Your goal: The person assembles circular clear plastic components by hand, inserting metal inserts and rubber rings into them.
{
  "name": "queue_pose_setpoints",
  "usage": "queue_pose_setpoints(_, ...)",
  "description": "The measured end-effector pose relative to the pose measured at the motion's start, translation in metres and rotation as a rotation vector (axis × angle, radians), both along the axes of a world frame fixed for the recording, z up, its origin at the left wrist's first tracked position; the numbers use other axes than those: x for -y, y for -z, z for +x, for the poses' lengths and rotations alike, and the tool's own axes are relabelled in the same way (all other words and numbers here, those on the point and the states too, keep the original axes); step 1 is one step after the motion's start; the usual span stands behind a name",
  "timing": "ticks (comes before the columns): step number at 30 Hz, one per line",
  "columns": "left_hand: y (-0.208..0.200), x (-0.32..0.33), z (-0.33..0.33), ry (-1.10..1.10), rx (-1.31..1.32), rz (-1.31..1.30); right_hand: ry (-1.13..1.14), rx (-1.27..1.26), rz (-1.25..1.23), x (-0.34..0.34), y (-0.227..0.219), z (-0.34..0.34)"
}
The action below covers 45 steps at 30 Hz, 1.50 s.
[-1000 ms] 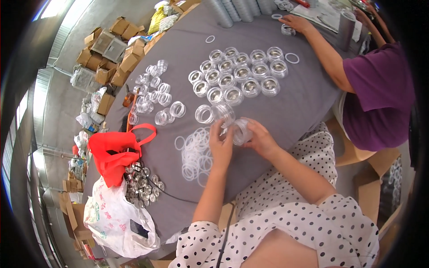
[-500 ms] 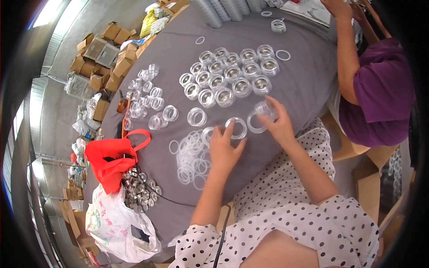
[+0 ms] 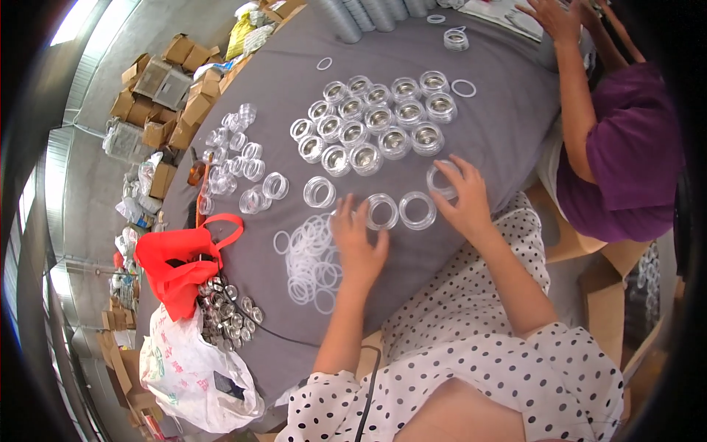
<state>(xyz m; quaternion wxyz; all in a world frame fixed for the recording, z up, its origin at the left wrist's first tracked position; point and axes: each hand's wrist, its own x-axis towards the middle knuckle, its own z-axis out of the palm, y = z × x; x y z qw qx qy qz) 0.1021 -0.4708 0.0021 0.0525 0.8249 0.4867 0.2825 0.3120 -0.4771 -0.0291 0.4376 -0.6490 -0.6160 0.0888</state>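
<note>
The right hand (image 3: 465,206) has its thumb and fingers around a clear ring (image 3: 431,179). That grip looks closed on the ring's sides, but the fingers hide part of it, and I can't tell if it sits on the bench (image 3: 504,151) or is a bit above it. The left hand (image 3: 359,243) has its fingers spread and bent down. I can't tell if that grip has anything in it, because the hand covers what is under it.

Three thick see-through rings (image 3: 417,225) lie near the hands, one of them just right of the left fingers. The gray cloth shows through them, so their edges are hard to see. Past them sit clear jars (image 3: 379,118) with shiny middles, packed close.

The thin rings (image 3: 309,258) left of the left hand are in a heap, too mixed up to count. Farther left, more clear pieces (image 3: 254,169) overlap each other. A red bag (image 3: 173,269) hides some of the little silver cups (image 3: 228,313). The dark thing (image 3: 232,384) by the white bag (image 3: 184,376) is hard to make out. The gray stacks (image 3: 342,18) are cut off at the top. The other person's hands (image 3: 560,22) are too blurry to show what they hold.
</note>
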Motion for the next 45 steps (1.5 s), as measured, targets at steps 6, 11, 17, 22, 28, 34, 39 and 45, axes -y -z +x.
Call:
queue_pose_setpoints(6, 0.010, 0.001, -0.041, -0.172, -0.066, -0.032, -0.016, 0.014, 0.081, 0.001, 0.004, -0.005)
queue_pose_setpoints(11, 0.009, 0.003, -0.044, -0.202, 0.032, -0.032, -0.037, 0.009, 0.106, 0.003, 0.004, -0.005)
queue_pose_setpoints(17, -0.005, 0.010, -0.040, -0.234, 0.022, 0.125, -0.019, -0.032, 0.107, 0.003, 0.006, -0.004)
queue_pose_setpoints(22, -0.006, 0.023, -0.048, -0.122, 0.112, 0.176, -0.017, -0.025, 0.115, 0.002, 0.007, -0.003)
queue_pose_setpoints(28, -0.002, 0.040, -0.038, 0.170, 0.050, -0.039, -0.035, -0.052, 0.113, 0.003, 0.003, -0.005)
queue_pose_setpoints(34, -0.006, 0.044, -0.036, 0.277, 0.016, -0.106, -0.025, -0.038, 0.123, 0.003, 0.008, -0.002)
queue_pose_setpoints(39, 0.010, 0.037, -0.040, 0.206, 0.004, -0.031, -0.044, 0.007, 0.130, 0.003, 0.004, -0.006)
queue_pose_setpoints(45, -0.008, 0.000, -0.031, 0.240, 0.138, -0.067, -0.068, 0.066, 0.127, 0.006, 0.006, -0.004)
